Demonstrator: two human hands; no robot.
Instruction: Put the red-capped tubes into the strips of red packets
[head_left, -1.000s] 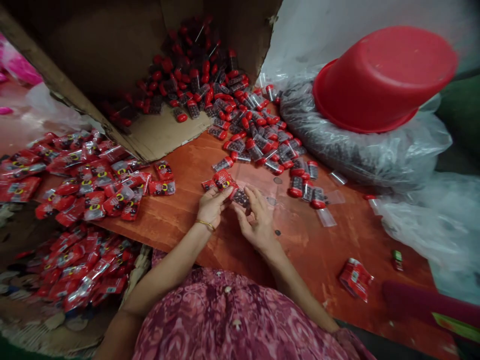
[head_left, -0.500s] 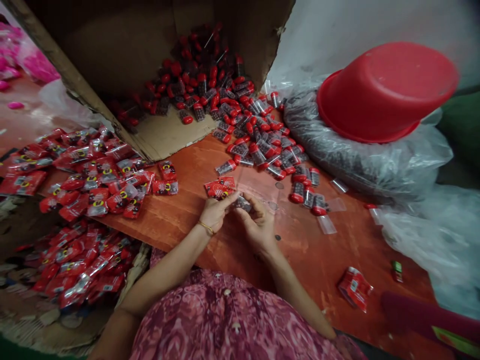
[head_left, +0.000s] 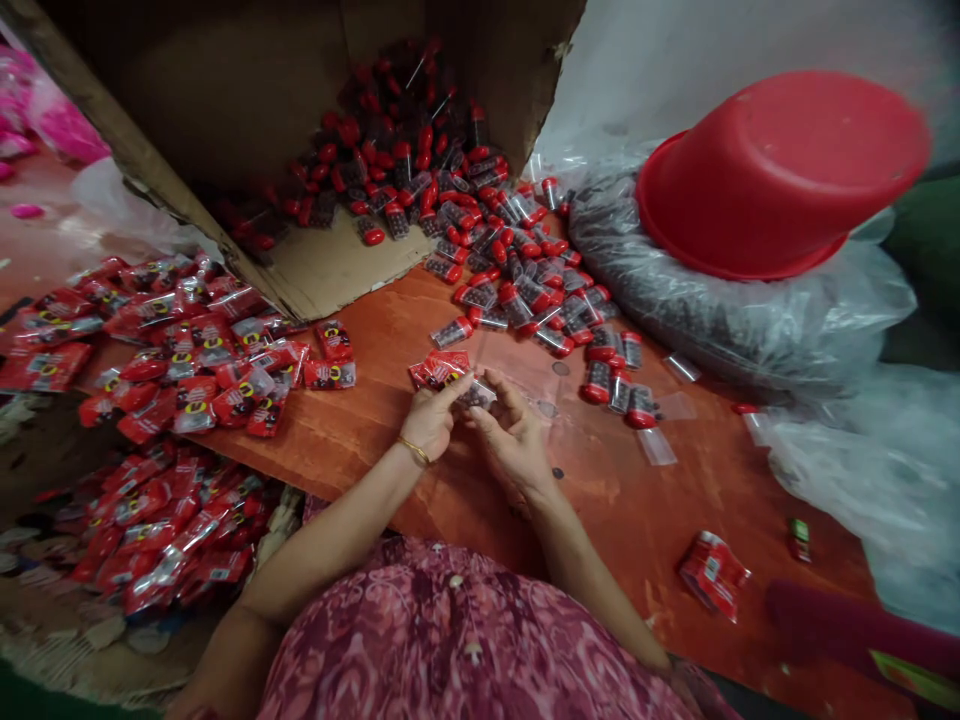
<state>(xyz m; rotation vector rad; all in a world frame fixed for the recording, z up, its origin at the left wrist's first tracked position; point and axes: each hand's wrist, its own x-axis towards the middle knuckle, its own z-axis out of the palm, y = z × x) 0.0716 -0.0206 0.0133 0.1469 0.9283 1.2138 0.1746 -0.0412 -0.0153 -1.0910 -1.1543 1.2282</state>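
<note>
Both hands meet at the middle of the table, over a small clear plastic container with dark contents (head_left: 478,394). My left hand (head_left: 433,420), with a gold bracelet at the wrist, is closed on its left side. Fingers and thumb of my right hand (head_left: 514,430) curl round the right side. Part of the container is hidden by the fingers. Just beyond the left hand lie red printed packets (head_left: 441,368). Farther off, a heap of clear containers with red caps (head_left: 525,290) spreads over the table.
A cardboard box (head_left: 352,275) on its side holds more red-capped containers. Piles of red packets (head_left: 202,345) lie left, with others in a lower box (head_left: 180,530). An upturned red tub (head_left: 787,170) rests on a filled plastic bag (head_left: 720,330). One red packet (head_left: 714,575) lies at right.
The container between my hands has turned slightly and its clear end shows more at the right. My fingers have shifted a little; the view has moved slightly.
</note>
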